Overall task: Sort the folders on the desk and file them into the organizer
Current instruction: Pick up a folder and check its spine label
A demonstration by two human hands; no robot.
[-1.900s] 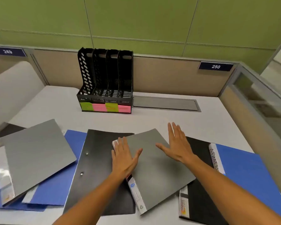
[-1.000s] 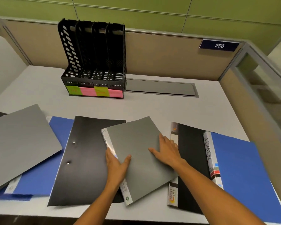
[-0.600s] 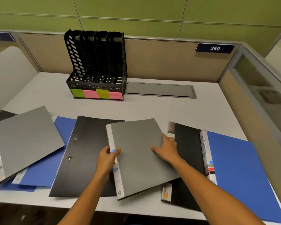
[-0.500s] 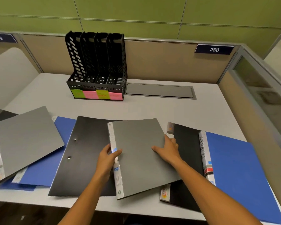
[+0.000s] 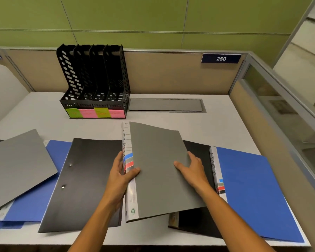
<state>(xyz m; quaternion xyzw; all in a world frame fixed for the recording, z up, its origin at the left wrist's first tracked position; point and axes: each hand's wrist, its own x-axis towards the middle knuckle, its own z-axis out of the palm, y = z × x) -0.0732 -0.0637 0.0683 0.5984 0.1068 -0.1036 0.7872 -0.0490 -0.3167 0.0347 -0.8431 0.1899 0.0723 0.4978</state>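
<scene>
A grey folder (image 5: pixel 158 170) with a white labelled spine is lifted off the desk, tilted up at its far end. My left hand (image 5: pixel 121 171) grips its spine, thumb over the cover. My right hand (image 5: pixel 191 168) holds its right edge, thumb on top. Beneath lie a black folder (image 5: pixel 84 179) on the left and another black folder (image 5: pixel 198 220) on the right. A blue folder (image 5: pixel 253 188) lies at the right, a second grey folder (image 5: pixel 16 164) over a blue folder (image 5: pixel 31 204) at the left. The black four-slot organizer (image 5: pixel 95 82) stands at the back, with nothing visible in its slots.
Green and pink sticky labels (image 5: pixel 95 113) mark the organizer's slots. A grey cable cover (image 5: pixel 165 104) is set into the desk (image 5: pixel 216 128) behind the folders. Beige partition walls close the back and right, with a "250" plate (image 5: pixel 221 58).
The grey folder has come up off the desk and turned straighter, its far end now near the organizer. My left hand moved from flat on the cover to gripping the spine.
</scene>
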